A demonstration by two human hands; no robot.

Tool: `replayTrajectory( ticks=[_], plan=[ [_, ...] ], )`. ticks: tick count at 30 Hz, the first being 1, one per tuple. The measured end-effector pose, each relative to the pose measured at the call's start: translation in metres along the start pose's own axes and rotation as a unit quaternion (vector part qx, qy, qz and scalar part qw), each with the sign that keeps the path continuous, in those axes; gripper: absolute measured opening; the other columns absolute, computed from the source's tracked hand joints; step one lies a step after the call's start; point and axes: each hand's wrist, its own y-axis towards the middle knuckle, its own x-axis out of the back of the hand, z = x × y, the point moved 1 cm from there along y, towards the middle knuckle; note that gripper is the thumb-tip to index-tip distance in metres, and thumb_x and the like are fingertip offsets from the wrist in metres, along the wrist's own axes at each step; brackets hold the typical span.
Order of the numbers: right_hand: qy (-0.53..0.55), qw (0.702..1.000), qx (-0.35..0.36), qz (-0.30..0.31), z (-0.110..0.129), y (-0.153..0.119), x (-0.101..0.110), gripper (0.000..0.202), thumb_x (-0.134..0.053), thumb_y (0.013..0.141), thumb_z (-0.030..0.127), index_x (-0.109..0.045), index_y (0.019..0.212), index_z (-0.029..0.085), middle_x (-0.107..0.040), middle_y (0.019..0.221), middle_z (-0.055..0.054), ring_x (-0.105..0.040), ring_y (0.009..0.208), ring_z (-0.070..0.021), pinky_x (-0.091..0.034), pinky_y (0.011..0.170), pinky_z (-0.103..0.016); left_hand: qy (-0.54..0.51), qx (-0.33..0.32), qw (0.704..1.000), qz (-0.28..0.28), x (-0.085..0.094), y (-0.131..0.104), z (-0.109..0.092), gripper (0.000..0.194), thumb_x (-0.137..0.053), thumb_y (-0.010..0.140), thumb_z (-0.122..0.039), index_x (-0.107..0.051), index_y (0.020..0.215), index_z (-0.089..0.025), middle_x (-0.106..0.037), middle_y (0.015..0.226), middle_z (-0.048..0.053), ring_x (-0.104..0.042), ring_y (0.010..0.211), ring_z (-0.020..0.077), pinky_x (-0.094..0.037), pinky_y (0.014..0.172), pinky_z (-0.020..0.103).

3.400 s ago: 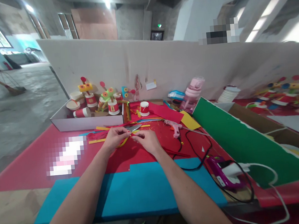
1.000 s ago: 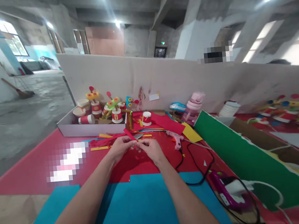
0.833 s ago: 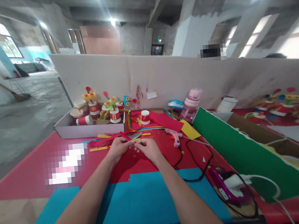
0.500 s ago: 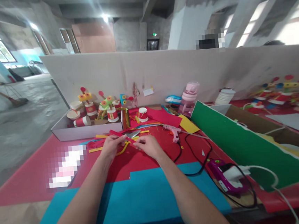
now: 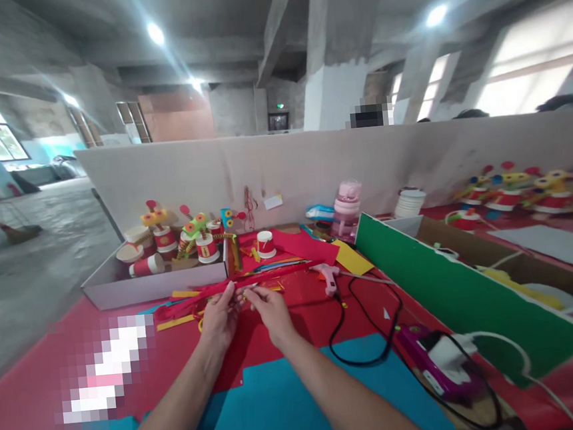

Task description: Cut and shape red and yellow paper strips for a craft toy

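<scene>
My left hand and my right hand meet over the middle of the red-covered table, fingertips nearly touching. Both are closed in a pinch. Something small shows between the fingertips, but its kind is too small to make out. Beside and behind my left hand lie red paper strips and a yellow paper strip. Past the fingertips stands a red and white paper cup. To the right of my right hand rests a pink glue gun.
A white box at back left holds several paper-cup figures. Blue sheets cover the front edge. At right are a purple power strip, black cable and a green-sided box. A pink bottle stands by the partition.
The red strip stretched between my hands has left its place there. My hands have come closer together, fingertips nearly meeting. The camera view has tilted up and shifted right.
</scene>
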Motion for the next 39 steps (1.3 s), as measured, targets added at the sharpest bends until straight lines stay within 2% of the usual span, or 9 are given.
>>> replayTrajectory(
  ticks=[3,6,11,16,22,28,33,39],
  plan=[
    [-0.016,0.998,0.008,-0.057,0.000,0.006,0.010,0.037,-0.067,0.070,0.052,-0.069,0.064,0.016,-0.064,0.059,0.000,-0.055,0.058,-0.0136,-0.043,0.059,-0.024,0.013,0.002,1.000,0.023,-0.001,-0.002,0.007,0.029,-0.084,0.059,-0.031,-0.063,0.067,-0.012,-0.063,0.059,0.000,-0.056,0.050,0.0066,-0.046,0.045,0.016],
    [-0.007,0.996,0.001,-0.092,0.007,0.008,0.016,0.039,-0.070,0.066,0.053,-0.068,0.059,0.015,-0.062,0.055,0.000,-0.056,0.057,-0.0137,-0.044,0.061,-0.025,0.025,-0.010,0.999,0.040,-0.001,-0.002,0.009,0.036,-0.086,0.053,-0.037,-0.063,0.066,-0.012,-0.062,0.057,-0.001,-0.054,0.049,0.0064,-0.043,0.044,0.017],
    [0.016,0.997,-0.027,-0.066,0.013,0.005,0.012,0.035,-0.074,0.061,0.049,-0.070,0.064,0.014,-0.067,0.061,-0.004,-0.056,0.053,-0.0124,-0.048,0.059,-0.026,0.039,-0.043,0.998,0.036,-0.001,-0.003,0.008,0.038,-0.086,0.050,-0.038,-0.064,0.064,-0.010,-0.063,0.057,0.001,-0.053,0.048,0.0064,-0.040,0.046,0.018],
    [0.051,0.996,-0.048,-0.052,0.008,0.003,0.008,0.031,-0.077,0.058,0.043,-0.071,0.065,0.014,-0.069,0.065,-0.005,-0.058,0.054,-0.0116,-0.052,0.063,-0.026,0.047,-0.054,0.997,0.027,-0.002,-0.004,0.005,0.039,-0.088,0.045,-0.036,-0.064,0.062,-0.010,-0.064,0.056,0.001,-0.052,0.048,0.0072,-0.042,0.048,0.020],
    [0.045,0.998,-0.033,-0.021,0.002,0.001,0.018,0.031,-0.077,0.059,0.044,-0.068,0.060,0.015,-0.070,0.062,-0.005,-0.064,0.061,-0.0167,-0.053,0.067,-0.029,0.066,-0.028,0.994,0.087,-0.006,-0.007,0.011,0.036,-0.085,0.053,-0.037,-0.066,0.067,-0.009,-0.065,0.059,0.003,-0.057,0.054,0.0101,-0.045,0.053,0.022],
    [0.027,0.999,-0.027,-0.020,0.001,0.002,0.019,0.030,-0.076,0.060,0.044,-0.069,0.059,0.015,-0.070,0.062,-0.005,-0.066,0.062,-0.0180,-0.051,0.069,-0.030,0.067,-0.046,0.990,0.117,-0.004,-0.004,0.016,0.033,-0.086,0.050,-0.030,-0.068,0.068,-0.010,-0.065,0.058,0.003,-0.061,0.059,0.0146,-0.045,0.055,0.024],
    [0.041,0.999,-0.021,-0.001,0.006,0.006,0.019,0.032,-0.073,0.064,0.048,-0.072,0.063,0.015,-0.071,0.063,-0.005,-0.065,0.062,-0.0164,-0.051,0.071,-0.030,0.061,-0.110,0.988,0.087,-0.003,-0.003,0.011,0.028,-0.086,0.052,-0.027,-0.069,0.068,-0.011,-0.065,0.058,0.001,-0.057,0.055,0.0116,-0.045,0.056,0.024],
    [0.105,0.993,-0.033,-0.031,0.004,0.012,0.027,0.031,-0.077,0.059,0.045,-0.072,0.063,0.015,-0.069,0.061,-0.003,-0.059,0.056,-0.0121,-0.050,0.068,-0.028,0.061,-0.118,0.989,0.064,0.000,0.001,0.010,0.028,-0.085,0.053,-0.028,-0.069,0.068,-0.011,-0.063,0.056,0.000,-0.054,0.054,0.0094,-0.043,0.054,0.022]
  ],
)
